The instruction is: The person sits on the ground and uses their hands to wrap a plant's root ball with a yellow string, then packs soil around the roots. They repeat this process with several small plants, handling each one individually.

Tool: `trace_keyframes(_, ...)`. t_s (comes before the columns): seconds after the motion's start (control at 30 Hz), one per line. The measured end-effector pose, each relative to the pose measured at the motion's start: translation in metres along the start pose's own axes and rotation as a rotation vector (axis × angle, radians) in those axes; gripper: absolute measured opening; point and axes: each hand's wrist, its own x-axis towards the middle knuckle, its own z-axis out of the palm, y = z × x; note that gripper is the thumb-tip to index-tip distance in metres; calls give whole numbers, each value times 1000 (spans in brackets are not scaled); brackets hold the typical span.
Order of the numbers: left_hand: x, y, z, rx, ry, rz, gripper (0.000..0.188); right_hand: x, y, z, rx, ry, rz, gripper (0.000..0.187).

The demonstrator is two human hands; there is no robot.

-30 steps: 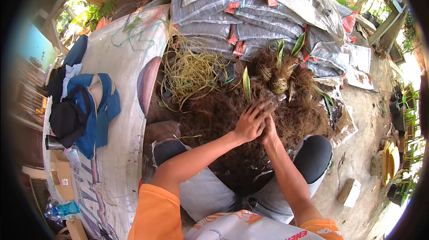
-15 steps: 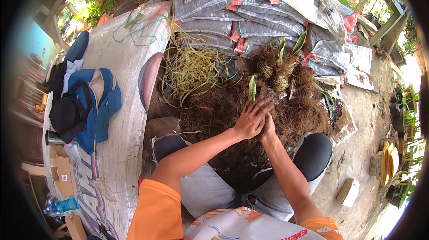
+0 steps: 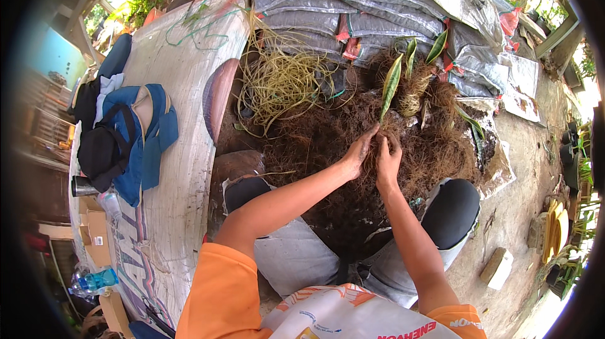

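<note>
A snake plant leaf (image 3: 391,83), green with yellow edges, stands tilted above my two soil-stained hands. My left hand (image 3: 360,150) closes around its base from the left, fingertips pressed near the leaf's foot. From the other side my right hand (image 3: 389,157) curls its fingers at the same base; what lies between the palms is mostly hidden. Brown coconut fibre (image 3: 435,159) and dark soil (image 3: 302,150) spread beneath and around both hands. Just beyond stand a bundle wrapped in fibre and yellowish string (image 3: 413,100) and more snake plant leaves (image 3: 436,47).
Tangled yellowish twine (image 3: 283,90) lies at the far left of the soil heap. Stacked grey sacks (image 3: 378,14) form a wall behind. To my left, a white board (image 3: 189,118) carries a blue bag (image 3: 154,137) and a black cap-like item (image 3: 101,156). A pale block (image 3: 497,268) sits at right.
The leaf has risen and shows more of its length. My hands have shifted from lying pressed together over it to gripping its base from both sides. The view has moved slightly.
</note>
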Motion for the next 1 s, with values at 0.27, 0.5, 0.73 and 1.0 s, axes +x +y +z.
trace_keyframes(0.27,23,-12,-23,9,112,28,58,11,20,-3,-213,-64,-88,41)
trace_keyframes(0.5,-2,0,1,331,-11,41,87,10,-4,-6,344,-83,295,36)
trace_keyframes(0.73,-21,29,6,1579,179,549,74,14,-16,-23,871,-370,485,40)
trace_keyframes(1.0,-19,11,13,1387,67,1368,58,22,8,-19,885,-297,371,41)
